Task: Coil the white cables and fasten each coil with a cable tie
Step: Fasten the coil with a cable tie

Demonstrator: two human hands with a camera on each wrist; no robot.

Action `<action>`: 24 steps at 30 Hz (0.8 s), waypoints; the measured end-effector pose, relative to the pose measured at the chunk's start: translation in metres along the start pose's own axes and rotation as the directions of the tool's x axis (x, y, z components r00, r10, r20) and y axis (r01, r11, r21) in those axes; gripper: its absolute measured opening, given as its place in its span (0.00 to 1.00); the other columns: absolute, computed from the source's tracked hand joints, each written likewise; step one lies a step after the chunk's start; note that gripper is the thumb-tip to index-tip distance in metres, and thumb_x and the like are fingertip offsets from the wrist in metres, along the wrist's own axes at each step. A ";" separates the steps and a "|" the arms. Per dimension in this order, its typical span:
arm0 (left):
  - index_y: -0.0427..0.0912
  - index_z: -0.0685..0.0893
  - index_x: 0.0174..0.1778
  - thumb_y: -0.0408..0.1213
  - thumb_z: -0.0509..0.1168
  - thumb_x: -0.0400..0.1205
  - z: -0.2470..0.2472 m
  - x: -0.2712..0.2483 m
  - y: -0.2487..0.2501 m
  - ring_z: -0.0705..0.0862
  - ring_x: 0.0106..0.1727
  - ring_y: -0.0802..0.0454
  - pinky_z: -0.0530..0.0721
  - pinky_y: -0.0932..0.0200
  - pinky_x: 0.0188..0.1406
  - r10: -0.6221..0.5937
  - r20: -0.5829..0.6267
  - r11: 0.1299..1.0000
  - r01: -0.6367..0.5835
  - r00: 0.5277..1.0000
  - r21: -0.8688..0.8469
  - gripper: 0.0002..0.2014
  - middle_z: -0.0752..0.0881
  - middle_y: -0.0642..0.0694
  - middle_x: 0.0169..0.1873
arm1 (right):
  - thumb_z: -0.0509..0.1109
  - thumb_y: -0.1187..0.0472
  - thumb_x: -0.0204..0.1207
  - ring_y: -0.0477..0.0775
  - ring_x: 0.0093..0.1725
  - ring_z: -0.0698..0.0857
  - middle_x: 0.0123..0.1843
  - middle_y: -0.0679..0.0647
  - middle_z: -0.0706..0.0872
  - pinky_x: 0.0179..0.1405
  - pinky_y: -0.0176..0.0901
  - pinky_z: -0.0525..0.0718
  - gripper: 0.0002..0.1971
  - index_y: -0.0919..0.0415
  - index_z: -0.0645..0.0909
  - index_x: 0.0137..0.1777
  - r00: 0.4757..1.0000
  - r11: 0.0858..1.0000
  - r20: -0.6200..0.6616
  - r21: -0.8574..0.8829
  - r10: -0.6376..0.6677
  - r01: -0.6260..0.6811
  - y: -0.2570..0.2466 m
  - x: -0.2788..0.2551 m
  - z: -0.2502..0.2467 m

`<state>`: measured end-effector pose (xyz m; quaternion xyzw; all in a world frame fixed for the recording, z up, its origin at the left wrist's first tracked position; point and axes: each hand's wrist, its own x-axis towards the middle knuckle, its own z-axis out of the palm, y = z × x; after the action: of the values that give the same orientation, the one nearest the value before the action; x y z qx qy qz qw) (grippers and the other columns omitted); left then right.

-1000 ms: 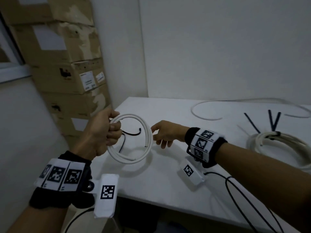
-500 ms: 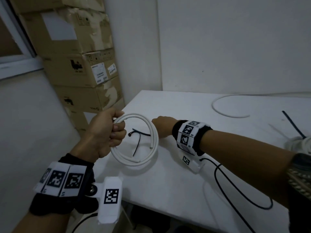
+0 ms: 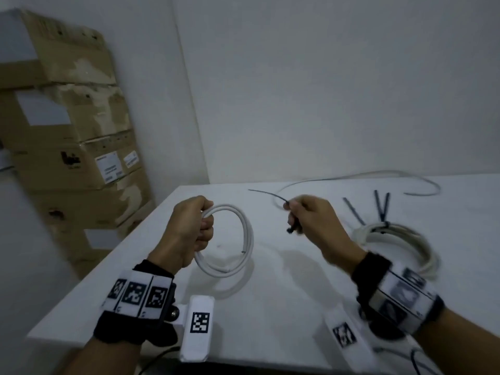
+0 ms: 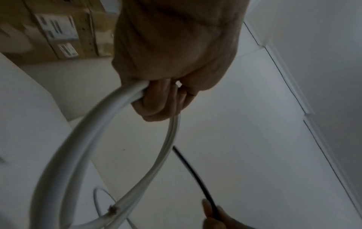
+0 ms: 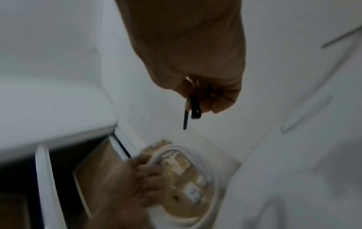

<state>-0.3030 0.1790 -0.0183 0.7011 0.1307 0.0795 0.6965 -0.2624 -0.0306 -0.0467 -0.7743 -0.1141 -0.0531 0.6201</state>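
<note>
The white table [image 3: 270, 307] fills the lower half of the head view, with stacked cardboard boxes [image 3: 70, 136] at upper left. Only this view shows the tied coil [image 3: 397, 244] at right centre, already bound by a black tie, three spare ties [image 3: 378, 207] just above it, and a loose white cable [image 3: 365, 175] curving along the table's far edge.

Left of centre, the left hand [image 3: 186, 234] is raised above the table with all fingers curled round the top of the white coil [image 3: 243, 239], which hangs upright as a ring of a few turns. The left wrist view alone shows the turns lying side by side under the fingers [image 4: 162, 102] and a cut cable end [image 4: 112, 210] at lower left, its core showing.

Right of centre, the right hand [image 3: 311, 220] pinches a black cable tie [image 3: 267, 194]; its thin tail arcs toward the upper left, well apart from the coil. The right wrist view adds what the head view blurs: the tie's square head [image 5: 195, 112] pokes out below the curled fingers [image 5: 219, 102], with a short black strip beside it.
</note>
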 end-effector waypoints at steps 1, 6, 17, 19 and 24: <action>0.44 0.63 0.26 0.35 0.53 0.81 0.017 -0.001 0.001 0.57 0.13 0.57 0.52 0.72 0.14 0.014 0.014 1.000 -0.014 1.000 0.012 0.16 0.62 0.52 0.12 | 0.58 0.67 0.83 0.52 0.28 0.79 0.29 0.55 0.80 0.25 0.36 0.76 0.12 0.65 0.81 0.42 0.996 0.973 -0.005 0.213 0.093 -0.090 0.000 -0.018 -0.015; 0.44 0.65 0.26 0.34 0.53 0.80 0.107 -0.012 0.009 0.58 0.14 0.56 0.53 0.70 0.15 0.050 0.129 0.995 -0.060 0.990 0.076 0.15 0.65 0.50 0.14 | 0.59 0.66 0.81 0.46 0.20 0.76 0.24 0.52 0.77 0.18 0.36 0.72 0.12 0.65 0.81 0.39 0.865 0.583 0.247 0.654 0.437 -0.482 0.024 -0.085 -0.062; 0.41 0.69 0.27 0.31 0.54 0.80 0.234 -0.053 0.012 0.60 0.16 0.55 0.56 0.66 0.17 0.153 0.318 0.935 -0.242 0.936 0.261 0.14 0.67 0.45 0.18 | 0.53 0.70 0.83 0.49 0.16 0.74 0.23 0.56 0.76 0.13 0.31 0.76 0.15 0.70 0.79 0.39 0.816 0.088 0.387 0.881 0.428 -0.464 0.036 -0.074 -0.123; 0.41 0.70 0.26 0.30 0.55 0.81 0.241 -0.052 0.009 0.61 0.15 0.54 0.56 0.67 0.19 0.122 0.355 0.930 -0.232 0.927 0.286 0.15 0.67 0.45 0.17 | 0.51 0.71 0.81 0.47 0.17 0.73 0.26 0.54 0.75 0.14 0.31 0.74 0.14 0.67 0.78 0.40 0.829 0.092 0.409 0.876 0.382 -0.474 0.035 -0.070 -0.128; 0.36 0.81 0.43 0.33 0.57 0.85 0.242 -0.046 0.003 0.62 0.16 0.55 0.57 0.68 0.16 0.080 0.394 0.933 -0.208 0.915 0.294 0.09 0.69 0.46 0.19 | 0.54 0.70 0.81 0.48 0.19 0.75 0.26 0.55 0.76 0.17 0.33 0.75 0.12 0.68 0.78 0.41 0.855 0.171 0.375 0.874 0.357 -0.455 0.040 -0.070 -0.134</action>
<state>-0.2757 -0.0662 -0.0165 0.8174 -0.0464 -0.0275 0.5736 -0.3126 -0.1767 -0.0706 -0.2603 0.0617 0.2233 0.9373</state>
